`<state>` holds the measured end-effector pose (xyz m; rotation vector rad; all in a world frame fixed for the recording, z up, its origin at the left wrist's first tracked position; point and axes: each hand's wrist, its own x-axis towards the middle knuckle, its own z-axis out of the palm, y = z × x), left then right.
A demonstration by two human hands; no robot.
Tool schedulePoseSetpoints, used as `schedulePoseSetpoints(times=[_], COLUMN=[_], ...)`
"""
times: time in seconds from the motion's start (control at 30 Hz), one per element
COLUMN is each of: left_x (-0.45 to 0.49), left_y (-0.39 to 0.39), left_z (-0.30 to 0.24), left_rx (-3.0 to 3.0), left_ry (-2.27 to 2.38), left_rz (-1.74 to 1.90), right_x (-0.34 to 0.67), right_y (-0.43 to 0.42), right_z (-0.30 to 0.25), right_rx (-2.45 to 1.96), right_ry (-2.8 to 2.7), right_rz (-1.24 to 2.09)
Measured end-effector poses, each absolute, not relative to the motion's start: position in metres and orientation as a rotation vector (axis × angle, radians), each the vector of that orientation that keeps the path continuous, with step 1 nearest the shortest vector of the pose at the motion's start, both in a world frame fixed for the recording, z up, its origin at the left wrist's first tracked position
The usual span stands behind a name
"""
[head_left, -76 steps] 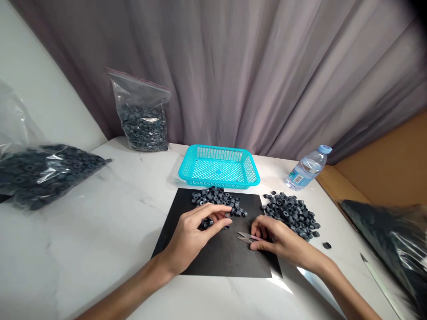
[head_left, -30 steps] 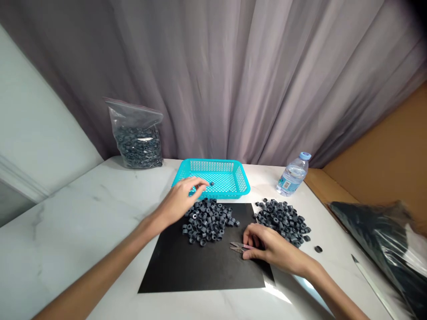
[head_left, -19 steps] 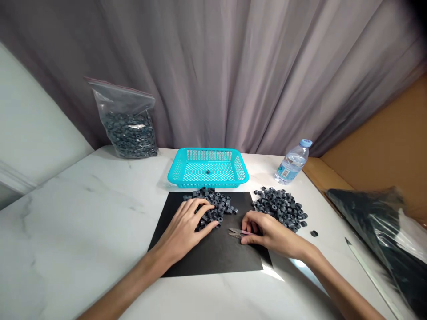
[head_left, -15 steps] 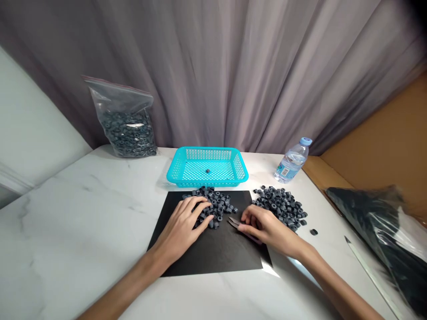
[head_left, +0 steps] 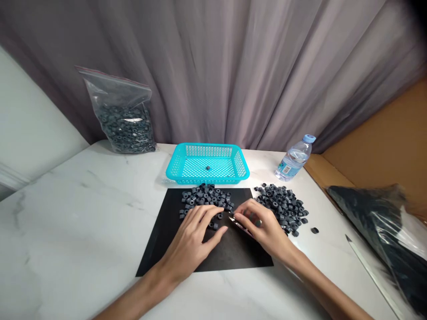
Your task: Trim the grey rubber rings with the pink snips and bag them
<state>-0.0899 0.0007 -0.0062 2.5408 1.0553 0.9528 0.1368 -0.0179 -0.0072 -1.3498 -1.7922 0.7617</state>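
My left hand (head_left: 196,235) reaches over the near edge of a pile of small dark grey ring-shaped parts (head_left: 207,194), fingers and thumb apart. The pile lies on a black sheet (head_left: 227,257). Some parts are hidden under those fingers. My right hand (head_left: 262,224) is closed around small pointed snips (head_left: 239,225) with a pinkish handle, mostly covered by the fingers. Their tips point left toward the pile, low over the sheet. A second heap of the same parts (head_left: 282,202) lies on the table just beyond my right hand.
Behind the sheet stands a turquoise basket (head_left: 208,181) with one part (head_left: 208,168) inside. A zip bag of parts (head_left: 125,126) is at back left. A water bottle (head_left: 295,160), a dark plastic bag (head_left: 370,226), a stray part (head_left: 315,230) and a pale strip (head_left: 370,273) are at right.
My left hand has moved right and nearer to me, uncovering parts on the pile's left. My right hand still holds the snips, slightly turned. The black sheet's near left corner shows more.
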Motion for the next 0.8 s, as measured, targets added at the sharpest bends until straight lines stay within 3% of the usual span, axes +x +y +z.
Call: schedulePoseSetpoints(times=[0.17,0.3,0.4,0.57,0.8], left_x=[-0.088,-0.089,-0.089,-0.089,-0.089], left_y=[-0.01,-0.012,-0.012,-0.013,-0.012], left_z=[0.0,0.002,0.001,0.001,0.002], left_rx=[2.346,2.278,2.215,2.204,2.206], left_ry=[0.851,0.814,0.849,0.885,0.89], left_rz=[0.969,0.98,1.053,1.133,1.17], right_x=[0.12,0.115,0.124,0.155,0.166], right_y=[-0.034,-0.035,-0.032,-0.024,-0.021], right_z=[-0.003,-0.007,-0.006,-0.004,-0.015], right_rx=[-1.167,-1.111,-1.203,-1.495,-1.586], right_ry=[-1.532,-1.439,-1.535,-1.968,-2.114], right_rz=[1.194,1.34,1.206,0.65,0.602])
